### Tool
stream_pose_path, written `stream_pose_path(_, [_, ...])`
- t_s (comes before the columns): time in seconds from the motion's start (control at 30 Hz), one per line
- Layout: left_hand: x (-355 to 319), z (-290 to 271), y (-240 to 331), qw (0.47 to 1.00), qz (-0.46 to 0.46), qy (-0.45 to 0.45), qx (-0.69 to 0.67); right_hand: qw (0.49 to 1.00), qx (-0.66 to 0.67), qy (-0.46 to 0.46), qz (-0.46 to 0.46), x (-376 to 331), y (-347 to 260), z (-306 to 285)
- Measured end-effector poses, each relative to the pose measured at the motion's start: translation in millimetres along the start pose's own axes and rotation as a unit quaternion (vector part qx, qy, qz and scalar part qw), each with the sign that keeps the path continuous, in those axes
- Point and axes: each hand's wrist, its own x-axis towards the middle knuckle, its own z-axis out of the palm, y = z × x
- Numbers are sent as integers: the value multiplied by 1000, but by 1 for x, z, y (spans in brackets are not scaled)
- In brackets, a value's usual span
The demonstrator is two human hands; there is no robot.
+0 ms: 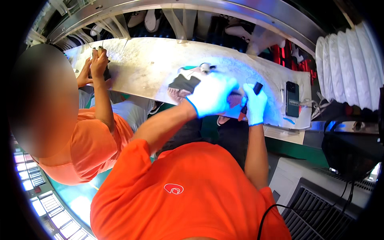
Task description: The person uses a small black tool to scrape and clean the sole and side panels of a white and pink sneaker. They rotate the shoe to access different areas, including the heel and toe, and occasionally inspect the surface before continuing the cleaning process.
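Observation:
My left hand (212, 95), in a white glove with a blue cuff, is blurred and washed out by bright bluish light. It closes over a shoe (183, 84) with a dark upper part and a pinkish-brown sole, which shows to its left. Another pinkish patch shows between my hands; I cannot tell whether it is the same shoe. My right hand (256, 105), gloved too, is wrapped around a black-handled tool (258, 87). An orange-red tip shows below the fingers. Just beyond my left hand lies a small roundish object (206, 67), its kind unclear.
A black phone (292, 99) lies on the pale worktop (144, 56) to the right. A co-worker (94, 138) sits at left, both hands (96, 66) on a dark item. Shoes (153, 20) stand behind plastic strips at the back. A white ribbed duct (350, 66) hangs at right.

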Motion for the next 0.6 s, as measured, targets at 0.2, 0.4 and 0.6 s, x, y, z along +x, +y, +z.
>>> stream_pose_path(0.2, [-49,-82,13,965,75,201,-148,974,3,-218,57,39,-21,-35])
stream_pose_path(0.4, [-86,-13,-85,993,-5,120,21,959,-139,-248,-6,19,-57,-26])
stream_pose_path(0.6, [-70,-27,-29,996,-78,-27,24,966,-138,-216,17,8,-45,-29])
